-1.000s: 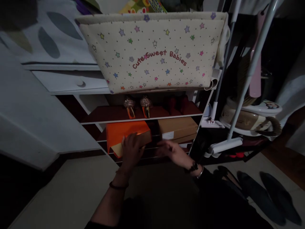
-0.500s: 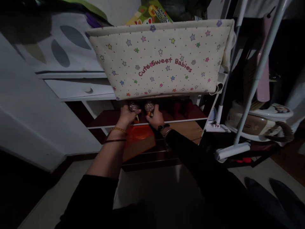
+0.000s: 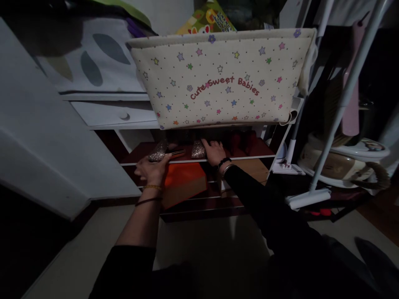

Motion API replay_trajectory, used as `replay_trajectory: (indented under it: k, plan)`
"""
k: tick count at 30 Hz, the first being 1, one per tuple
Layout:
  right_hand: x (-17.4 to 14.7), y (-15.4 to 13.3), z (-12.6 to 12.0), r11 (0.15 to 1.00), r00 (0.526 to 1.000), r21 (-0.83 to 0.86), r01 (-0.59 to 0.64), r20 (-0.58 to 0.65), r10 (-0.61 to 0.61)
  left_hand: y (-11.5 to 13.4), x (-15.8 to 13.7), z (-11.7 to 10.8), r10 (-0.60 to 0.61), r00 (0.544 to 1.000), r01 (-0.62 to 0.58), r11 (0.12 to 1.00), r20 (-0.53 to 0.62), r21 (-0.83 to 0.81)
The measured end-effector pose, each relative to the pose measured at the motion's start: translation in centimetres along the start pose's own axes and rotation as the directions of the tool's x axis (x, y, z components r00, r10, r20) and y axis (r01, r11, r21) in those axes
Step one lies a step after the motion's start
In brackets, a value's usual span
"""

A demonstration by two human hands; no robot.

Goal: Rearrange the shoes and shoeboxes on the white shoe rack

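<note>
On the dark red shelf (image 3: 137,153) of the low cabinet are two glittery high-heeled shoes. My left hand (image 3: 152,169) is closed on the left glittery shoe (image 3: 158,153), which lies tilted at the shelf's front edge, its slim heel pointing right. The other glittery shoe (image 3: 198,150) stands with its sparkling end toward me. Beside it, my right hand (image 3: 215,153) rests with fingers stretched out and the thumb against its right side. Farther right on the same shelf sits a pair of dim red shoes (image 3: 236,143).
A cream fabric basket (image 3: 218,83) overhangs the shelf from above. Below lie an orange box (image 3: 183,178) and a light brown box (image 3: 255,170). To the right stand a flat mop (image 3: 288,166), a roller-headed mop (image 3: 311,197) and a beige pot-like container (image 3: 327,158).
My left hand has drawn its shoe left and toward me, tipping it over. The right shoe has turned its glittery end forward, and my right hand has loosened to its right side.
</note>
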State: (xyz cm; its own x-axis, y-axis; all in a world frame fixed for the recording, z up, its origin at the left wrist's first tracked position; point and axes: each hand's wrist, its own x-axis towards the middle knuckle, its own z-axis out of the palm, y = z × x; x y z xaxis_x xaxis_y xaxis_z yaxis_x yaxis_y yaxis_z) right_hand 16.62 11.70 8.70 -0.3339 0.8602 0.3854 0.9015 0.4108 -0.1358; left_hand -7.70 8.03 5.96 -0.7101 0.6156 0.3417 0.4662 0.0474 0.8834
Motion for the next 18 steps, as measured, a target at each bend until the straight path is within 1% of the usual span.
replay_trajectory:
  k: [1,2,3,6,8,10,11,13,15,16,17,18]
  plan:
    - [-0.2,0.0,0.1,1.000,1.000,0.016,-0.018,-0.013,0.018,0.1,-0.2,0.3,-0.074,0.997,0.074,0.997,-0.032,0.015]
    - [-0.6,-0.1,0.1,1.000,0.999,0.030,-0.005,-0.038,0.006,0.3,-0.4,0.6,-0.141,0.988,0.143,0.989,-0.058,0.030]
    - [-1.2,-0.2,0.1,0.999,0.997,0.043,0.031,-0.075,-0.028,0.4,-0.6,0.9,-0.174,0.983,0.177,0.983,-0.064,0.038]
    - [-4.5,-0.2,-0.5,0.982,0.964,0.096,0.165,-0.226,-0.140,0.8,-1.3,1.2,-0.146,0.987,0.149,0.988,-0.067,0.035]
    - [-7.4,0.6,-1.3,0.962,0.929,0.156,0.226,-0.330,-0.165,1.0,-1.7,0.9,-0.128,0.987,0.132,0.991,-0.098,0.031]
    - [-10.0,2.4,-2.3,0.941,0.889,0.214,0.261,-0.435,-0.147,1.4,-1.9,0.5,-0.117,0.989,0.119,0.993,-0.087,0.022]
    - [-11.1,3.6,-2.8,0.939,0.865,0.235,0.250,-0.490,-0.108,1.6,-2.1,0.2,-0.113,0.991,0.114,0.993,-0.070,0.018]
    - [-12.3,6.9,-3.7,0.937,0.803,0.287,0.199,-0.595,0.012,2.0,-2.2,-0.2,-0.107,0.993,0.108,0.994,-0.053,0.024]
    - [-12.4,10.5,-4.2,0.913,0.737,0.384,0.138,-0.655,0.164,2.5,-2.6,-0.4,-0.085,0.992,0.090,0.995,-0.095,0.048]
    - [-12.1,12.4,-4.3,0.880,0.718,0.463,0.104,-0.647,0.256,2.8,-2.9,-0.4,-0.025,0.992,0.032,0.998,-0.125,0.060]
    - [-11.5,14.1,-4.3,0.825,0.711,0.561,0.066,-0.607,0.355,3.2,-3.3,-0.2,0.078,0.985,-0.069,0.995,-0.153,0.066]
    - [-10.9,15.6,-4.2,0.753,0.716,0.657,0.025,-0.538,0.445,3.7,-3.9,0.2,0.215,0.962,-0.206,0.976,-0.168,0.069]
